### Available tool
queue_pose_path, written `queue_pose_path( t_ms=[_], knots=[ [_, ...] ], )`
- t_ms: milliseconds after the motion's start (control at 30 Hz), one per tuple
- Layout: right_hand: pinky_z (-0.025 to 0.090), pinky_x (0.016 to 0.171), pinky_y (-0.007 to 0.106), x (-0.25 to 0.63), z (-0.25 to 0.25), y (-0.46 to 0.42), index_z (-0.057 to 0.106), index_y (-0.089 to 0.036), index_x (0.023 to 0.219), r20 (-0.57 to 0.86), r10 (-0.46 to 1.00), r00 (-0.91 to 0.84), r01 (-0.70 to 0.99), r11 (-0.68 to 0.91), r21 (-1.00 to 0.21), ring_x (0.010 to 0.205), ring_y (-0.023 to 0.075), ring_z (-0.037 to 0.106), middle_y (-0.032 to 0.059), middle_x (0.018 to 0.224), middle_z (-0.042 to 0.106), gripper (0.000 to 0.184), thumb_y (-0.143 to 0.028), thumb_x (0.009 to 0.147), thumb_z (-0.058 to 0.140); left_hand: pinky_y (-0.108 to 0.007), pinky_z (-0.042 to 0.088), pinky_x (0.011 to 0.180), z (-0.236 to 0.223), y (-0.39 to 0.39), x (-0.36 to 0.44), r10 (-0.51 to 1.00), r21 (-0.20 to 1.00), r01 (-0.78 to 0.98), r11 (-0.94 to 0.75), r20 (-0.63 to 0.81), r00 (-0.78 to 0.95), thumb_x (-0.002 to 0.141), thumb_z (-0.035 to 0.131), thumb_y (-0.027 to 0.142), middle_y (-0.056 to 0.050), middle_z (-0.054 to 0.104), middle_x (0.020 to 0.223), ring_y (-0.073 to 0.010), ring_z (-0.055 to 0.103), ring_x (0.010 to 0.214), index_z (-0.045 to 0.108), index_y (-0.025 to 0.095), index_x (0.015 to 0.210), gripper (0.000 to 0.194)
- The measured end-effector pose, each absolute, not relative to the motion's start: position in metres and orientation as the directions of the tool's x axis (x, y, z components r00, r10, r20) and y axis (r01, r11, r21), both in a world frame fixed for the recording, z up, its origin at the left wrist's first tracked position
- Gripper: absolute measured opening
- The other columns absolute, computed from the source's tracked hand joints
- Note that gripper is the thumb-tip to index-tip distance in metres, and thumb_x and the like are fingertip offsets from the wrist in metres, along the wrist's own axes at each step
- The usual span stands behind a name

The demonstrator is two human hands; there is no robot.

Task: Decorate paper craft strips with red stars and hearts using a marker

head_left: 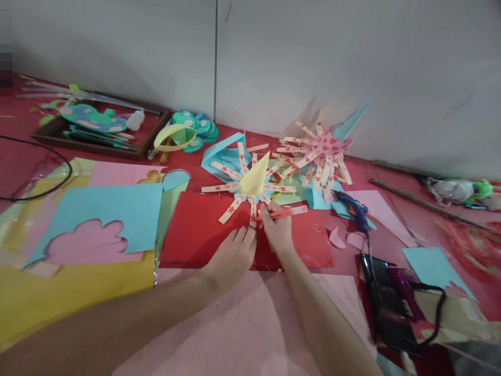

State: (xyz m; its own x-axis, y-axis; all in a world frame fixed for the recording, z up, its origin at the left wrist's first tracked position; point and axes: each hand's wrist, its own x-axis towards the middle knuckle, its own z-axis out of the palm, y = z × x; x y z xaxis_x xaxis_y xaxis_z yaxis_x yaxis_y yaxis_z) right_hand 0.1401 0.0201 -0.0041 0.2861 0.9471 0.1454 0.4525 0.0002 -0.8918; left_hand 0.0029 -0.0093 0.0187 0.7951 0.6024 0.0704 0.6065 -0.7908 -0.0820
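Observation:
My right hand [277,227] is closed around a red marker [289,211], its tip at a paper strip [253,208] marked with red letters and a star. My left hand [237,248] has its fingers together on the lower end of that strip. The strip belongs to a paper craft [230,187] with a pale yellow cone [254,180] at its middle and several lettered strips spread around it. Under both hands lies a red sheet or folder [195,235]. Behind, to the right, stands a similar pink craft [324,149] with heart prints and a blue cone.
A glue gun [354,209] with a cord lies right of the red sheet, near a black phone-like object [391,308]. Cut blue paper [141,209] covers the left side. A brown tray [125,151] of tools stands at back left, and a wall [156,52] closes the rear.

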Motion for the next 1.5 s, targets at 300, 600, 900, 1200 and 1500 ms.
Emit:
queue_pose_path(
  t_ms=[300,600,900,1200,1500],
  knots=[
    [0.032,0.049,0.021,0.141,-0.004,0.020,0.035,-0.021,0.056,0.134,0.956,0.259,0.407,0.017,-0.913,0.045,0.0081,0.037,-0.0082,0.045,0.037,0.032,-0.037,0.081,0.047,-0.035,0.047,0.076,0.021,-0.009,0.003,0.607,-0.033,0.609,-0.792,0.050,0.793,0.082,0.028,0.002,-0.016,0.060,0.098,-0.0231,0.055,0.094,0.056,0.003,0.106,0.037],
    [0.034,0.050,0.021,0.138,0.002,0.020,0.037,-0.021,0.055,0.117,0.960,0.253,0.372,0.015,-0.928,0.043,0.0079,0.040,-0.0081,0.044,0.040,0.033,-0.038,0.080,0.051,-0.033,0.046,0.076,0.021,-0.009,0.003,0.609,-0.088,0.610,-0.788,0.038,0.792,0.081,0.029,0.002,-0.013,0.060,0.095,-0.0213,0.056,0.092,0.056,0.006,0.106,0.037],
    [0.029,0.038,0.020,0.141,0.002,0.024,0.030,-0.022,0.055,0.054,0.861,0.506,0.069,0.022,-0.997,0.033,0.0055,0.033,-0.0111,0.039,0.030,0.036,-0.036,0.078,0.053,-0.034,0.045,0.075,0.015,-0.010,0.002,0.601,-0.094,0.608,-0.788,0.095,0.794,0.082,0.030,0.003,-0.015,0.060,0.099,-0.0212,0.055,0.089,0.054,0.004,0.108,0.036],
    [0.022,0.033,0.018,0.152,0.000,0.026,0.028,-0.021,0.056,0.041,0.736,0.676,-0.051,0.102,-0.994,0.031,0.0023,0.027,-0.0115,0.043,0.026,0.039,-0.043,0.076,0.054,-0.033,0.046,0.076,0.009,-0.010,-0.001,0.601,-0.153,0.615,-0.773,0.134,0.788,0.080,0.033,0.003,-0.015,0.060,0.101,-0.0213,0.056,0.091,0.049,0.002,0.116,0.040],
    [0.026,0.036,0.019,0.161,-0.002,0.028,0.030,-0.022,0.057,0.022,0.710,0.704,-0.056,0.086,-0.995,0.033,0.0045,0.029,-0.0117,0.039,0.026,0.039,-0.047,0.076,0.052,-0.034,0.047,0.072,-0.001,-0.002,-0.007,0.611,-0.078,0.631,-0.772,0.180,0.771,0.081,0.035,0.004,-0.012,0.059,0.095,-0.0201,0.055,0.084,0.051,0.005,0.112,0.036]
  ],
)
